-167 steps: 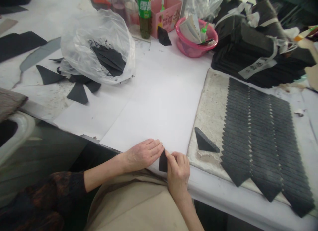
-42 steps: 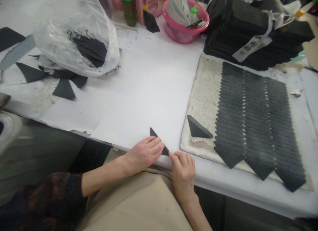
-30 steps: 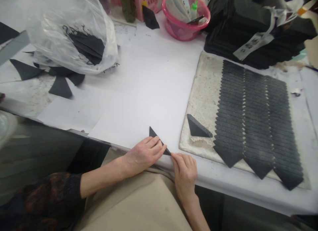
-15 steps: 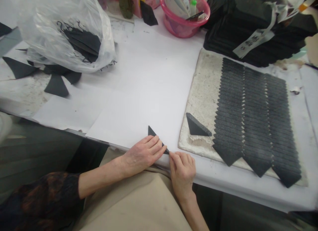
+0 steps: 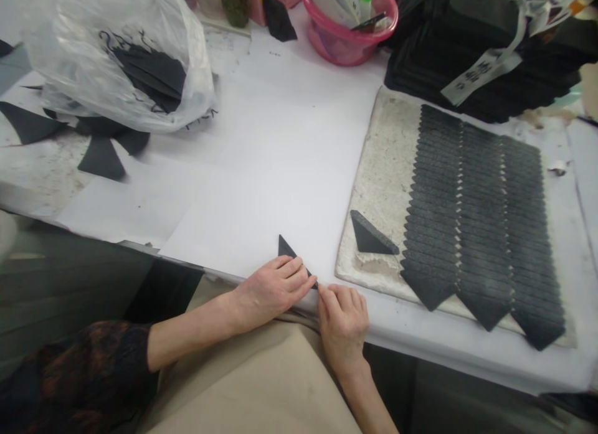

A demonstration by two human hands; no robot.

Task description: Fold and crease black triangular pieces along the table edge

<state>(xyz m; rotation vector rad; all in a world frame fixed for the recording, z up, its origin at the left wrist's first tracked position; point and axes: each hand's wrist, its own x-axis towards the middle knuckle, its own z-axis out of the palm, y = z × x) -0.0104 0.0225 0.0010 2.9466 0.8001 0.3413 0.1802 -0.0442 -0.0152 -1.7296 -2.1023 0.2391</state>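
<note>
At the table's front edge lies a black triangular piece [image 5: 285, 246] of thin sheet material, with its pointed top showing past my fingers. My left hand [image 5: 273, 291] is bent over the piece, fingers together and pressing it against the white paper; they cover its middle. At the piece's lower right corner, my right hand [image 5: 344, 322] is closed, with thumb and index finger pinching the tip. To the right, a similar black triangle [image 5: 375, 236] with a grey strip along its long edge rests on a pale board [image 5: 387, 135]. Overlapping black pieces [image 5: 481, 222] fill three columns there.
A clear plastic bag [image 5: 196, 60] with black pieces inside stands at the left, loose black pieces [image 5: 103, 157] beside it. At the back are a pink basin [image 5: 346, 45] of small items and a tall black stack [image 5: 486, 48] tied with a white strip.
The view has shifted slightly. My left fingertips have slid a little to the right along the piece, towards the right hand. Both hands stay on it.
</note>
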